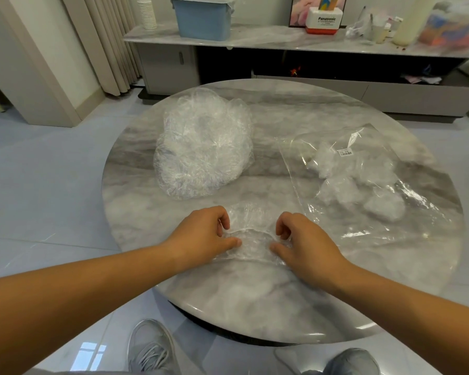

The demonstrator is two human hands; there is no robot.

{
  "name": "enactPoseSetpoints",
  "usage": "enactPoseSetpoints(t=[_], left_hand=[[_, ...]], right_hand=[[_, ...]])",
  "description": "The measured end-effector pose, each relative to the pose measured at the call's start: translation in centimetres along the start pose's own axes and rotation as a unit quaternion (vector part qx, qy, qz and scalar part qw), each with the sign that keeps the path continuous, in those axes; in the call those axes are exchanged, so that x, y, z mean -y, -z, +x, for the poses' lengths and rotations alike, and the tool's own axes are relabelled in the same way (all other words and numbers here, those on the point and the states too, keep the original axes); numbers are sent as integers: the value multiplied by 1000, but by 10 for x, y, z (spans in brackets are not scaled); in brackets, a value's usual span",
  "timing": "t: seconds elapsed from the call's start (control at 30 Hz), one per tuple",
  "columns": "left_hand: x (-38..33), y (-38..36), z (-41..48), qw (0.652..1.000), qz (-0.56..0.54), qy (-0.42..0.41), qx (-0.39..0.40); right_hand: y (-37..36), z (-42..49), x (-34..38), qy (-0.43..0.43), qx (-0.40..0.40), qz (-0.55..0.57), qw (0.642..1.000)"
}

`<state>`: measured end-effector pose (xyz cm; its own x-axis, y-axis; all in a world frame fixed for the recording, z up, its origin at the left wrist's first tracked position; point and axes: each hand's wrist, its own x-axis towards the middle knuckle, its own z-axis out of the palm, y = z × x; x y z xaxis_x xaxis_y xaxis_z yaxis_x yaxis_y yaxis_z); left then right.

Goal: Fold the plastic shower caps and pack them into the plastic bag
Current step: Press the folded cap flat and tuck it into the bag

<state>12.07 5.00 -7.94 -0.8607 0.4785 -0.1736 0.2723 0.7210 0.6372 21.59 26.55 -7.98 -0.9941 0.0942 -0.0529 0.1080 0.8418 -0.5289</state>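
One clear shower cap (pixel 251 239) lies flattened on the round marble table (pixel 255 301), near the front. My left hand (pixel 203 235) pinches its left edge and my right hand (pixel 303 243) pinches its right edge, thumbs pressing on the film. A heap of loose crumpled shower caps (pixel 203 144) sits behind, left of centre. To the right lies the clear plastic bag (pixel 363 185) with a barcode sticker, several folded caps visible inside it.
A low marble-topped cabinet (pixel 255 40) runs along the back with a blue bin (pixel 202 17), paper cups, a Panasonic box (pixel 324 20) and clutter. Curtains hang at the back left. My two shoes (pixel 150 347) show on the tiled floor under the table's front edge.
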Motion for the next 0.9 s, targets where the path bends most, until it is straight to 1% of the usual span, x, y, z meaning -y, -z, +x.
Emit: enactPoseSetpoints(t=[0.1,0.2,0.27,0.33,0.4,0.47,0.53,0.6,0.67,0.73,0.77,0.83,0.9], left_hand=[[-5,1,-1,997,74,-6,8],[-12,3,-5,990,141,-23,12],[-15,4,-6,984,173,-41,10],[-18,4,-5,984,170,-57,11],[-18,2,-4,987,141,-70,16],[-17,-1,-1,994,86,-64,22],[-18,-2,-1,999,-1,-27,39],[-22,-1,-1,989,-132,29,61],[-27,3,-1,958,-257,91,84],[-32,11,3,924,-336,143,115],[-32,15,6,913,-353,158,133],[-32,21,11,902,-361,173,164],[-31,23,12,899,-359,182,174]], right_hand=[[3,-1,-1,38,0,-62,997],[3,-1,-1,130,-50,-112,984],[1,-2,1,182,-68,-118,974],[1,-3,6,191,-45,-93,976],[0,-4,8,153,4,-66,986],[-1,-5,8,102,44,-40,993],[1,-5,8,41,44,43,997],[4,-3,9,-21,29,146,989],[10,-1,15,-88,36,260,961],[16,3,21,-163,58,354,919],[19,5,22,-195,69,392,896],[26,10,21,-241,100,437,861],[30,12,17,-262,129,450,844]])
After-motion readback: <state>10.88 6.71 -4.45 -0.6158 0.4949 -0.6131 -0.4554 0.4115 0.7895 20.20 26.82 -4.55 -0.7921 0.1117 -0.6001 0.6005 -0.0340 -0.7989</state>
